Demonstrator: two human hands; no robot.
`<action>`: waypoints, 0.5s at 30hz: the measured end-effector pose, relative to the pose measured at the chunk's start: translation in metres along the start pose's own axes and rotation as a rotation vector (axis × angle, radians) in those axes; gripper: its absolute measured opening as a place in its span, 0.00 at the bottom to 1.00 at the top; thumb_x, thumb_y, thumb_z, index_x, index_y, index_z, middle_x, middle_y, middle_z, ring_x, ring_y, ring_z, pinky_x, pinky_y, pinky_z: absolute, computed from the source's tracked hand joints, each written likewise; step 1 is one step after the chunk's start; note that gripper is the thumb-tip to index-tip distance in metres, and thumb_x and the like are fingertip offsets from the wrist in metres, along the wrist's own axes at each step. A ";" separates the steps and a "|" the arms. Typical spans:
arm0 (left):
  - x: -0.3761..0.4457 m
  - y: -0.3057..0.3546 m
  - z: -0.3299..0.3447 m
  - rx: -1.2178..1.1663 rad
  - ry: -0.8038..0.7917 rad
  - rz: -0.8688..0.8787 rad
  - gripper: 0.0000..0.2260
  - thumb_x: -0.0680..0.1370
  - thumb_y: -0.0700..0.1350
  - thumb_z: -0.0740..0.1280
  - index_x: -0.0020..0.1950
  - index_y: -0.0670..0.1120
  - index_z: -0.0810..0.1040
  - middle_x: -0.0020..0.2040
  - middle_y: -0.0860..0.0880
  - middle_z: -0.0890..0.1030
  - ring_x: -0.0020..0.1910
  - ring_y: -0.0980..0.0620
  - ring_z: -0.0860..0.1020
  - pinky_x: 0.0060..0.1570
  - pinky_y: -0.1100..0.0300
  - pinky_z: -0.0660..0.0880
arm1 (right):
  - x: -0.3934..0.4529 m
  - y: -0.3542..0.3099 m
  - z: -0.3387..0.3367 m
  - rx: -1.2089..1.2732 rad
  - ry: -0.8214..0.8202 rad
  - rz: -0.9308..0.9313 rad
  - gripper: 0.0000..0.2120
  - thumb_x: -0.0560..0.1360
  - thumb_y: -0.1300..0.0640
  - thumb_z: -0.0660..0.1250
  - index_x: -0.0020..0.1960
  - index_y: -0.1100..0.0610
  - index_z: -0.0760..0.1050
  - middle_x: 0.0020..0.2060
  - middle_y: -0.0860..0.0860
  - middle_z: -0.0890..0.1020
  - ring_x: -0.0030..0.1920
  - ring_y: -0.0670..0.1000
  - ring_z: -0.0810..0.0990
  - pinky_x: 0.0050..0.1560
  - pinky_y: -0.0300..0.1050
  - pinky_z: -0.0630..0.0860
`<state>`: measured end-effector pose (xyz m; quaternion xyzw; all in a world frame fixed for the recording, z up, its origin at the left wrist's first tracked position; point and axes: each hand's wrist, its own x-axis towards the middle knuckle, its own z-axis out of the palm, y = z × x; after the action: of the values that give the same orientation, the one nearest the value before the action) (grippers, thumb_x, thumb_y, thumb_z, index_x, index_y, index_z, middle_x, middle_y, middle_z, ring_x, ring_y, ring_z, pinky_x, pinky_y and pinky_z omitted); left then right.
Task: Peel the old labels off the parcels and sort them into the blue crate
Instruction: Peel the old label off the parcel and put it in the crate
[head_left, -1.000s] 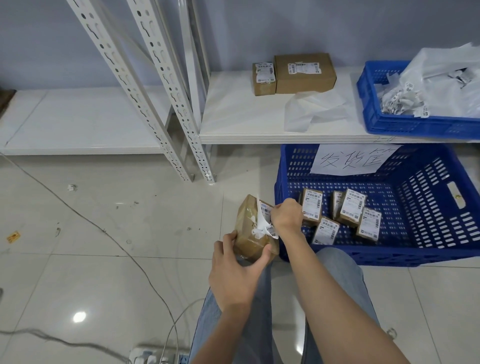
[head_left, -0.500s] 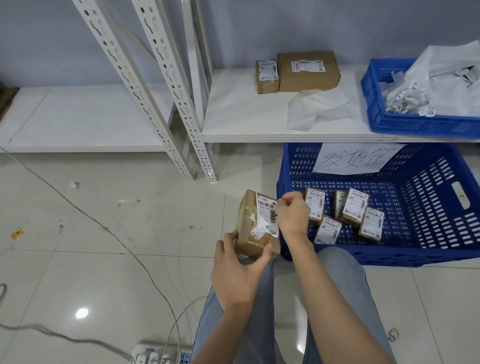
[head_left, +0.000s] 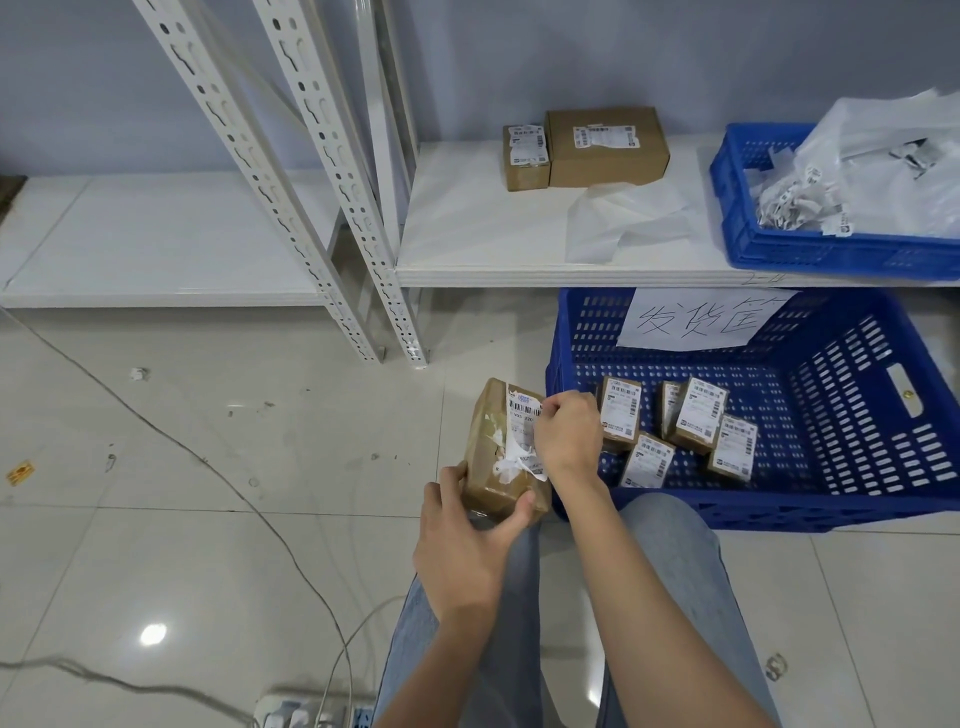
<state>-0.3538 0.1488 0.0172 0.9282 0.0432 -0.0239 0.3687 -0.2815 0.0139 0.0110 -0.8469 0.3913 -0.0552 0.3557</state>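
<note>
My left hand (head_left: 470, 540) grips the lower end of a brown taped parcel (head_left: 491, 470), held upright above my knees. A white label (head_left: 522, 434) on its front is torn and partly lifted. The fingers of my right hand (head_left: 566, 436) pinch the label's upper right edge. To the right on the floor stands the big blue crate (head_left: 857, 415) with a handwritten paper sign; several small labelled parcels (head_left: 696, 415) lie inside it. Two more boxes, a small one (head_left: 524, 156) and a larger one (head_left: 605, 148), sit on the white shelf (head_left: 467, 234).
A smaller blue crate (head_left: 753, 244) on the shelf holds white bags and peeled labels. A crumpled white bag (head_left: 618, 223) lies beside it. Slanted metal shelf posts (head_left: 291, 171) stand at left. Cables (head_left: 218, 467) run across the tiled floor to a power strip (head_left: 306, 714).
My right hand has shifted from the label's mid edge up to its top right corner. The label, lifted a second ago, lies closer to the parcel. The left hand keeps its grip.
</note>
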 end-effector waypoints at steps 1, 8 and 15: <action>0.000 0.000 0.000 0.004 -0.001 0.002 0.30 0.63 0.73 0.65 0.57 0.56 0.69 0.50 0.58 0.74 0.46 0.56 0.78 0.37 0.63 0.69 | -0.001 -0.001 0.000 0.007 0.003 0.002 0.07 0.79 0.61 0.64 0.54 0.61 0.78 0.56 0.56 0.76 0.52 0.53 0.77 0.50 0.43 0.75; 0.000 -0.002 0.000 0.004 -0.003 0.008 0.32 0.63 0.74 0.63 0.58 0.56 0.68 0.51 0.58 0.74 0.47 0.56 0.78 0.39 0.63 0.72 | -0.004 -0.005 -0.003 -0.013 -0.034 -0.019 0.09 0.78 0.61 0.63 0.57 0.62 0.77 0.58 0.56 0.73 0.53 0.54 0.76 0.47 0.40 0.69; 0.000 -0.004 0.001 -0.012 -0.004 0.007 0.32 0.62 0.75 0.62 0.57 0.57 0.67 0.49 0.58 0.74 0.46 0.56 0.78 0.40 0.58 0.77 | -0.006 -0.005 -0.007 -0.056 -0.099 -0.058 0.09 0.78 0.63 0.63 0.56 0.63 0.76 0.59 0.56 0.72 0.56 0.53 0.74 0.50 0.39 0.67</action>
<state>-0.3546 0.1512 0.0134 0.9262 0.0395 -0.0241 0.3743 -0.2849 0.0165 0.0204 -0.8691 0.3500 -0.0126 0.3492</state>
